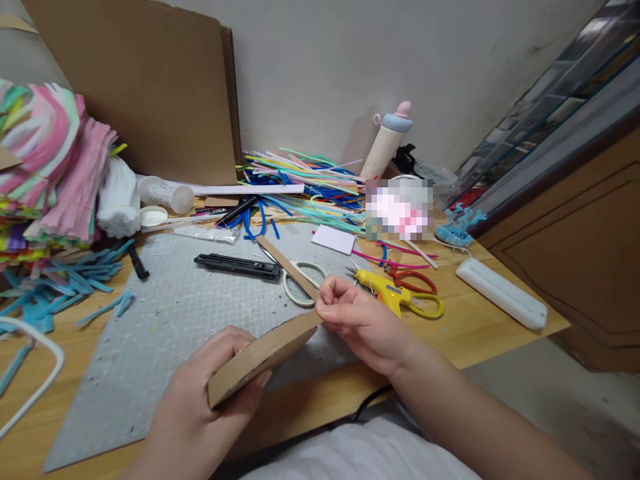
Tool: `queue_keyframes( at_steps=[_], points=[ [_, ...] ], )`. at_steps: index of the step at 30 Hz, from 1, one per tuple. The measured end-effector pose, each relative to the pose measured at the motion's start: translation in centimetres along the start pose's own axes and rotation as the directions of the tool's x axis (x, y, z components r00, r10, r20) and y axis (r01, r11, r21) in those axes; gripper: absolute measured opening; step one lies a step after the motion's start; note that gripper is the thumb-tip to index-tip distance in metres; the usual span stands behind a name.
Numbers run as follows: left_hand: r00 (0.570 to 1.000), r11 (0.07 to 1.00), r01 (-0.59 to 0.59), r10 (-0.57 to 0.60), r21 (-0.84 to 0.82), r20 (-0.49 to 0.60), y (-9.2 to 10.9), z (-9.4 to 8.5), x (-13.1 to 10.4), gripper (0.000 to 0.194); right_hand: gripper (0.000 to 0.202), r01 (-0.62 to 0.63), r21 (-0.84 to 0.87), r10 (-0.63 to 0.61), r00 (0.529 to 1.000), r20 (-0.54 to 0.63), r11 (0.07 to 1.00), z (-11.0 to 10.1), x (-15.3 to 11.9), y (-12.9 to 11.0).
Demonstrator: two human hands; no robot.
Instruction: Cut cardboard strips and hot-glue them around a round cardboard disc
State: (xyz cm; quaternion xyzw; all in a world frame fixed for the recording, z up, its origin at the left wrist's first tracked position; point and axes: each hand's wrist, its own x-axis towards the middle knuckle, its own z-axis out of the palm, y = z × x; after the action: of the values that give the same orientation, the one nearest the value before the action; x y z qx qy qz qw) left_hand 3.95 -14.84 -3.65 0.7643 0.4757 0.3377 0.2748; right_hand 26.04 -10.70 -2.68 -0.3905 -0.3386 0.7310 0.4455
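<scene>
My left hand [200, 393] is wrapped round a curved cardboard piece [263, 353], thumb underneath and fingers over its far side. A cardboard band runs along the curved edge. At the right end of this piece, my right hand [367, 323] pinches a narrow cardboard strip [293, 270] between thumb and fingers. The strip's free end points up and left, away from me. Whether strip and band are one length is hidden by the fingertips. Beyond the strip lie white-handled scissors [287, 287] and a black utility knife [237, 266] on the grey cutting mat [150, 340].
A yellow glue gun [383, 287] and yellow-handled scissors [430, 307] lie right of my right hand. Pipe cleaners [310, 177] are heaped by the wall near a bottle [385, 143]. Bundled pipe cleaners [65, 180] crowd the left. A white power strip [501, 293] lies near the right edge.
</scene>
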Motion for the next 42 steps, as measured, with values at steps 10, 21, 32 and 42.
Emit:
queue_keyframes(
  at_steps=[10, 21, 32, 42],
  points=[
    [1.0, 1.0, -0.002, 0.002, 0.001, -0.028, -0.1, 0.2, -0.1, 0.006, 0.028, -0.015, 0.006, 0.015, 1.0, 0.01, 1.0, 0.0, -0.1, 0.2],
    [1.0, 1.0, 0.01, -0.009, 0.017, -0.025, -0.2, 0.1, -0.3, 0.008, 0.031, -0.015, -0.019, 0.016, 0.999, 0.034, 1.0, -0.1, 0.1, 0.6],
    [0.998, 0.998, -0.008, 0.012, -0.068, 0.063, 0.0, 0.0, -0.5, 0.004, 0.032, -0.018, -0.092, 0.023, 0.999, 0.05, 0.996, -0.3, -0.5, 0.5],
    [0.997, 0.98, -0.023, 0.038, -0.197, 0.073, -1.7, 0.2, -1.6, 0.03, 0.035, -0.165, -0.122, 0.178, 0.979, 0.103, 0.979, -0.7, -1.2, 0.3]
  ],
)
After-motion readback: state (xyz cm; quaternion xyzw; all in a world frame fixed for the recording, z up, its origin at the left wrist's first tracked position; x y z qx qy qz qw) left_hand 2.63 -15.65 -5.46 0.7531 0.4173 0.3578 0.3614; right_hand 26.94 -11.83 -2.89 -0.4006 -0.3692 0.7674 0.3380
